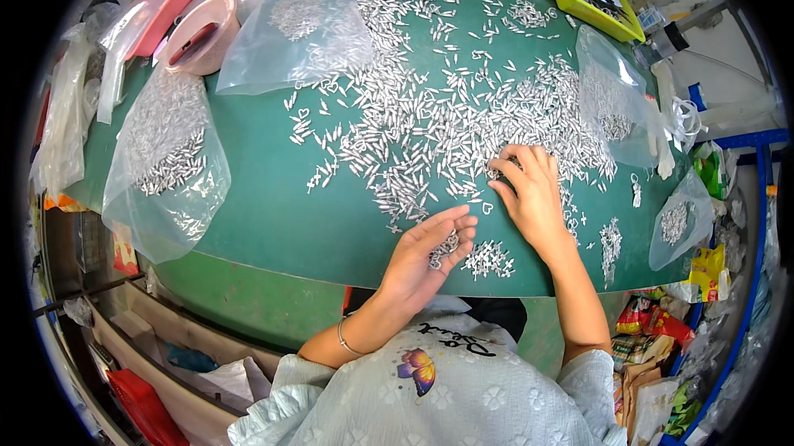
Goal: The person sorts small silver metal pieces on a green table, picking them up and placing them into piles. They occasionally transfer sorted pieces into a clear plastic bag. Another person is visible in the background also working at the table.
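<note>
Small silver metal charms (389,140) are spread in a wide loose pile over the green tabletop (265,198). My left hand (405,268), palm up near the table's front edge, is cupped round several silver heart-shaped charms (444,251). At the near side of the pile, my right hand (533,198) has its fingers curled down among the pieces. What its fingertips pinch, if anything, is hidden. A single heart outline charm (487,208) lies between both hands. Just right of my left hand sits a small heap of cross-shaped charms (488,261).
Clear plastic bags of silver pieces lie at left (165,157), far left (294,28), right (612,99) and near right (680,223). A pink bowl (198,37) and a yellow-green basket (595,0) stand farther back. Another small heap (610,248) is right of my right forearm.
</note>
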{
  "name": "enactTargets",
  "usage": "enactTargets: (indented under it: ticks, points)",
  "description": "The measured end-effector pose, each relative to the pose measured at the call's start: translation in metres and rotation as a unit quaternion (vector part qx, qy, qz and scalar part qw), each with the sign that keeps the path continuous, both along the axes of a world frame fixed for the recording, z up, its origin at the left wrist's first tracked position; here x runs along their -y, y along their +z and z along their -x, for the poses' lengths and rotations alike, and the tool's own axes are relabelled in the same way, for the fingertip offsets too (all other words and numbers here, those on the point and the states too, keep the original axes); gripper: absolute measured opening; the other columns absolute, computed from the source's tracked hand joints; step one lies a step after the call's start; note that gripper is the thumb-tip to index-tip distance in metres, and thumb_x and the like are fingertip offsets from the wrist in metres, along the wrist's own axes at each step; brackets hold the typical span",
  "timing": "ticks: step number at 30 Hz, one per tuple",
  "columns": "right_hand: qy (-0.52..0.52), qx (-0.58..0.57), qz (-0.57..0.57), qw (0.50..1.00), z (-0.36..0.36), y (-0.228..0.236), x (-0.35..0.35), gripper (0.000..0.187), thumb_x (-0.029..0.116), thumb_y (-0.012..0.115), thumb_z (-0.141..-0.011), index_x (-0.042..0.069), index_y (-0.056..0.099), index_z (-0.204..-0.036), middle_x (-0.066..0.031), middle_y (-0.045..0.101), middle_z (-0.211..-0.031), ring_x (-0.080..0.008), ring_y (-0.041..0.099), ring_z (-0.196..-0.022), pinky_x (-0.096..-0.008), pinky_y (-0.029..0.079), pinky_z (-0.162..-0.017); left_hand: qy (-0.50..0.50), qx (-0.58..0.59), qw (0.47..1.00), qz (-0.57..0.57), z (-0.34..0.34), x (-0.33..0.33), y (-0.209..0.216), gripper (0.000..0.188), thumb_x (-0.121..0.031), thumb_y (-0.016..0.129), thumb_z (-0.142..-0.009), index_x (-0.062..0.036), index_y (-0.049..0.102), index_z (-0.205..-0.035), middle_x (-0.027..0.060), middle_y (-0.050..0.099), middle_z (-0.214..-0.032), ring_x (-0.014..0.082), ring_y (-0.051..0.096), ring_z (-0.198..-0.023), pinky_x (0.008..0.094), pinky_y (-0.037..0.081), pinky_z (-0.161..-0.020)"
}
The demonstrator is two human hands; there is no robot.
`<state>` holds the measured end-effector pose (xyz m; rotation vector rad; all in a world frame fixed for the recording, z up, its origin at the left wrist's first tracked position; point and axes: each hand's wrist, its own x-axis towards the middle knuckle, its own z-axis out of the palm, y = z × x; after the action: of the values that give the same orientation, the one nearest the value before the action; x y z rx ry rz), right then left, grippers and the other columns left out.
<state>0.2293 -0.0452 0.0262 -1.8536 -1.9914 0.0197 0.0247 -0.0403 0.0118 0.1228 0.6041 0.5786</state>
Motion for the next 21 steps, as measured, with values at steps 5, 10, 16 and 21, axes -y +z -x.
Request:
enactTargets:
  ticks: [5, 10, 16, 21]
  points:
    - [0.023, 0.033, -0.067, 0.997, -0.003, -0.004, -0.001, 0.015, 0.008, 0.071, -0.077, 0.005, 0.065, -0.091, -0.0044, 0.060, -0.097, -0.0241, 0.054, -0.092, -0.0397, 0.038, -0.083, -0.004, 0.040, 0.999, -0.012, -0.005, 0.000, 0.002, 0.044, -0.013, 0.054, -0.098, 0.0099, 0.044, -0.135, 0.0227, 0.050, -0.137, 0.0300, 0.051, -0.128, 0.0387, 0.043, -0.108]
    - [-0.001, -0.137, -0.072, 0.988, -0.003, 0.002, 0.009, 0.010, 0.003, 0.069, -0.080, 0.002, 0.066, -0.089, -0.0070, 0.063, -0.089, -0.0257, 0.057, -0.086, -0.0368, 0.040, -0.081, 0.008, 0.039, 0.999, -0.017, -0.011, -0.001, 0.001, 0.044, -0.015, 0.049, -0.101, 0.0122, 0.042, -0.135, 0.0254, 0.047, -0.140, 0.0327, 0.047, -0.131, 0.0415, 0.039, -0.112]
    - [-0.008, -0.069, -0.003, 0.998, -0.006, 0.006, 0.013, 0.015, 0.005, 0.072, -0.077, 0.002, 0.065, -0.090, -0.0077, 0.060, -0.092, -0.0271, 0.054, -0.089, -0.0378, 0.039, -0.078, -0.004, 0.005, 1.000, -0.005, -0.013, -0.002, 0.006, 0.043, -0.016, 0.045, -0.102, 0.0126, 0.042, -0.134, 0.0260, 0.047, -0.139, 0.0338, 0.048, -0.130, 0.0420, 0.040, -0.111]
    - [-0.002, -0.028, 0.001, 1.000, -0.016, -0.006, 0.014, 0.024, 0.009, 0.074, -0.074, 0.005, 0.064, -0.095, -0.0074, 0.056, -0.095, -0.0272, 0.052, -0.091, -0.0383, 0.038, -0.078, -0.007, 0.014, 1.000, -0.010, -0.014, -0.004, 0.005, 0.043, -0.016, 0.045, -0.102, 0.0135, 0.043, -0.133, 0.0270, 0.047, -0.139, 0.0345, 0.048, -0.130, 0.0427, 0.040, -0.110]
